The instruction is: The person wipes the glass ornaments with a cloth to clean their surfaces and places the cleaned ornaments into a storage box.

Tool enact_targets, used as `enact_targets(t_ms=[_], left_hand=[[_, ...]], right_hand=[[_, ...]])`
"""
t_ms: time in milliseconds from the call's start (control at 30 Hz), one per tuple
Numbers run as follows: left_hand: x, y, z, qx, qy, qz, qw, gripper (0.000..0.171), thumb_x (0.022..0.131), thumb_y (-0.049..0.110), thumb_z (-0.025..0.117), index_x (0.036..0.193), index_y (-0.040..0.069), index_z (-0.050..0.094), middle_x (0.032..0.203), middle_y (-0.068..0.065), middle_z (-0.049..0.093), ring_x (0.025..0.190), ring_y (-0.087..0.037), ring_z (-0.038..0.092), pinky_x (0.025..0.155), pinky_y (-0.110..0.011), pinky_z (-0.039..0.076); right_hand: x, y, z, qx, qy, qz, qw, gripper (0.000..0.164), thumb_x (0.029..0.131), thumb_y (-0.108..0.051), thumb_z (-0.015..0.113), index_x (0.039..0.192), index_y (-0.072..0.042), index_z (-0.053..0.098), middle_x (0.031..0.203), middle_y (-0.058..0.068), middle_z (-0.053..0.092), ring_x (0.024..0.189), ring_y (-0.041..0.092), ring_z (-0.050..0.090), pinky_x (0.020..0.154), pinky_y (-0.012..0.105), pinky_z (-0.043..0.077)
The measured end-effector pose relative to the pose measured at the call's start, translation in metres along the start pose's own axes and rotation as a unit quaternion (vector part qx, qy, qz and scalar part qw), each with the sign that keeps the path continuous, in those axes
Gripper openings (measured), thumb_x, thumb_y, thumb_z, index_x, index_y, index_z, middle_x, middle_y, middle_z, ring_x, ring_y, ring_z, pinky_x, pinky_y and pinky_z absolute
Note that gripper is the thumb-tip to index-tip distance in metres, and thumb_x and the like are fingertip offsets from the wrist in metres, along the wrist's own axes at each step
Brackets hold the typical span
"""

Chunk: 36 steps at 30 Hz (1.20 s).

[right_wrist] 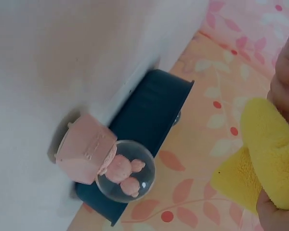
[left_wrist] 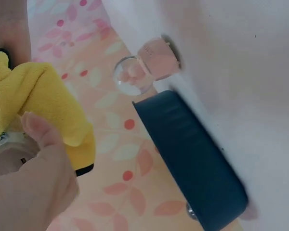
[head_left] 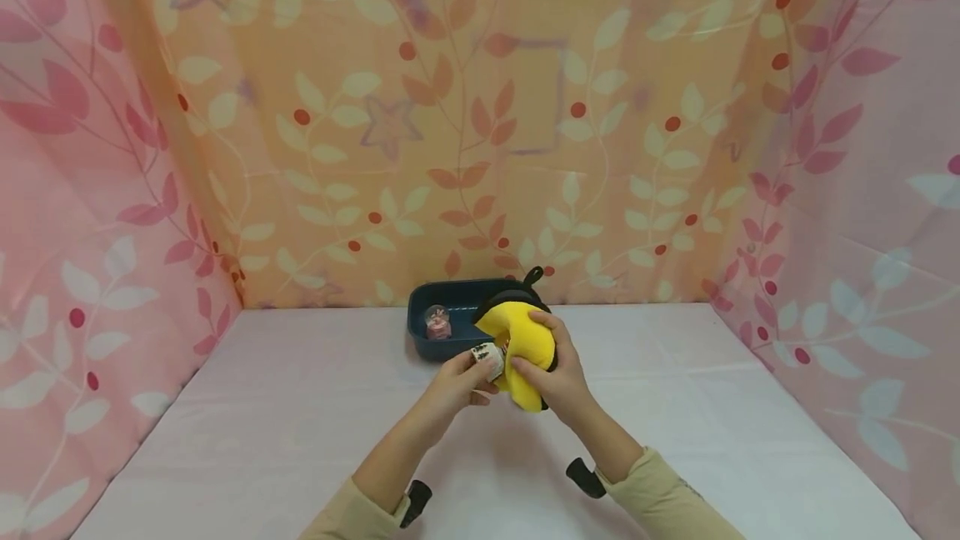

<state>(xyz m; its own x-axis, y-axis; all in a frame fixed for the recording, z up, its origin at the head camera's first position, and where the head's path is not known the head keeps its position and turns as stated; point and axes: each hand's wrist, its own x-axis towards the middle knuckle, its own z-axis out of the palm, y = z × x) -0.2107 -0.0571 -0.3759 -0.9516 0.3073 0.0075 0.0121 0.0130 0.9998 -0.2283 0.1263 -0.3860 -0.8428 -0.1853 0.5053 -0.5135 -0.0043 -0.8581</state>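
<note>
L hand [head_left: 467,377] is pinching a small white pc w/ dark marks [head_left: 491,354] btwn thumb & fingers; left wrist view is showing its round, pale underside. R hand [head_left: 551,365] is gripping a yellow cloth [head_left: 525,340], thumb on the near side, fingers going round the far side. Cloth is bunching & folding against the white pc, touching it. Both hands are working close together above the tbl [head_left: 285,423], just in front of the bin.

Dark blue bin [head_left: 429,351] is sitting at the tbl's back, nr the floral curtain [head_left: 450,148]. Pink globe [head_left: 438,323] is resting inside, toward the bin's L end; in the wrist views a bit of clear dome is poking past the rim. 2nd globe [right_wrist: 103,159], pink base w/ clear dome, is standing upright on the tbl nr the bin's R end; can't tell if it's touching. Cloth's black loop [head_left: 533,276] is sticking up at the top. Beige sleeves [head_left: 667,494] are covering the forearms, w/ black bits [head_left: 585,477] showing nr the cuffs.
</note>
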Motion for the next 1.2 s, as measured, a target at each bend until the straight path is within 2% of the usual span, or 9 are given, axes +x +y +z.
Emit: enact_targets(t_ms=[100, 200, 400, 633, 833, 933, 1067, 1133, 1200], left_hand=[[0.0, 0.0, 0.0, 0.016, 0.024, 0.022, 0.9993, 0.055, 0.097, 0.03, 0.061, 0.135, -0.006, 0.045, 0.104, -0.012, 0.059, 0.089, -0.019, 0.063, 0.08, -0.031, 0.053], [0.0, 0.001, 0.001, 0.021, 0.045, 0.037, 0.9981, 0.056, 0.096, 0.028, 0.063, 0.139, -0.002, 0.043, 0.105, -0.014, 0.058, 0.087, -0.021, 0.064, 0.079, -0.033, 0.054], [-0.001, 0.0, 0.003, -0.003, 0.063, 0.031, 0.9975, 0.045, 0.098, 0.028, 0.059, 0.132, 0.0, 0.049, 0.103, -0.013, 0.057, 0.078, -0.017, 0.06, 0.077, -0.032, 0.055], [0.001, -0.005, -0.001, -0.049, 0.026, 0.029, 0.998, 0.042, 0.103, 0.028, 0.049, 0.126, -0.007, 0.048, 0.09, -0.009, 0.061, 0.073, -0.014, 0.061, 0.074, -0.029, 0.054], [0.001, -0.007, -0.003, -0.065, -0.021, 0.006, 0.9976, 0.041, 0.106, 0.035, 0.037, 0.117, -0.004, 0.043, 0.084, -0.007, 0.057, 0.073, -0.012, 0.057, 0.072, -0.025, 0.05], [0.001, -0.006, -0.004, -0.08, -0.027, -0.008, 0.9964, 0.047, 0.106, 0.04, 0.031, 0.113, -0.004, 0.047, 0.082, -0.006, 0.056, 0.068, -0.011, 0.054, 0.068, -0.024, 0.047], [0.0, -0.004, -0.007, -0.096, -0.014, -0.022, 0.9951, 0.054, 0.106, 0.044, 0.025, 0.104, -0.002, 0.052, 0.076, -0.004, 0.056, 0.061, -0.01, 0.052, 0.061, -0.023, 0.045], [0.0, -0.003, -0.007, -0.094, -0.008, -0.027, 0.9952, 0.055, 0.106, 0.045, 0.025, 0.101, -0.001, 0.053, 0.075, -0.004, 0.056, 0.059, -0.01, 0.051, 0.059, -0.023, 0.045], [0.0, -0.001, -0.006, -0.089, -0.009, -0.034, 0.9954, 0.055, 0.106, 0.046, 0.025, 0.099, 0.0, 0.054, 0.073, -0.004, 0.056, 0.057, -0.01, 0.051, 0.059, -0.022, 0.045]], right_hand=[[0.0, 0.0, 0.0, 0.001, 0.012, 0.004, 1.0, 0.062, 0.081, 0.006, 0.066, 0.135, -0.007, 0.038, 0.119, 0.017, 0.042, 0.096, 0.03, 0.049, 0.075, 0.031, 0.05], [0.001, 0.0, -0.001, 0.001, 0.009, 0.006, 1.0, 0.063, 0.082, 0.006, 0.066, 0.136, -0.008, 0.037, 0.119, 0.017, 0.042, 0.096, 0.031, 0.049, 0.076, 0.03, 0.05], [0.002, -0.002, -0.001, 0.017, 0.01, 0.039, 0.999, 0.056, 0.086, 0.004, 0.061, 0.135, -0.007, 0.037, 0.118, 0.016, 0.041, 0.096, 0.029, 0.049, 0.077, 0.029, 0.05], [0.004, 0.0, -0.002, 0.095, 0.059, 0.092, 0.989, 0.05, 0.088, 0.008, 0.055, 0.131, -0.012, 0.041, 0.118, 0.012, 0.041, 0.098, 0.025, 0.048, 0.079, 0.026, 0.049], [0.005, 0.002, -0.003, 0.091, 0.094, 0.124, 0.984, 0.052, 0.088, 0.006, 0.056, 0.135, -0.009, 0.04, 0.118, 0.012, 0.042, 0.098, 0.024, 0.047, 0.079, 0.028, 0.048], [0.005, 0.004, -0.007, 0.098, 0.111, 0.136, 0.98, 0.052, 0.089, 0.004, 0.057, 0.136, -0.01, 0.038, 0.119, 0.01, 0.042, 0.099, 0.023, 0.048, 0.08, 0.028, 0.049], [0.005, 0.002, -0.011, 0.132, 0.109, 0.097, 0.98, 0.052, 0.089, 0.002, 0.055, 0.134, -0.017, 0.037, 0.119, 0.009, 0.04, 0.097, 0.02, 0.05, 0.079, 0.026, 0.05], [0.004, 0.0, -0.011, 0.136, 0.078, 0.056, 0.986, 0.053, 0.088, 0.0, 0.054, 0.133, -0.021, 0.037, 0.119, 0.011, 0.038, 0.096, 0.02, 0.05, 0.078, 0.026, 0.05], [0.002, -0.002, -0.009, 0.117, 0.024, 0.017, 0.993, 0.055, 0.086, -0.003, 0.056, 0.133, -0.027, 0.039, 0.119, 0.012, 0.038, 0.095, 0.019, 0.05, 0.077, 0.027, 0.049]])
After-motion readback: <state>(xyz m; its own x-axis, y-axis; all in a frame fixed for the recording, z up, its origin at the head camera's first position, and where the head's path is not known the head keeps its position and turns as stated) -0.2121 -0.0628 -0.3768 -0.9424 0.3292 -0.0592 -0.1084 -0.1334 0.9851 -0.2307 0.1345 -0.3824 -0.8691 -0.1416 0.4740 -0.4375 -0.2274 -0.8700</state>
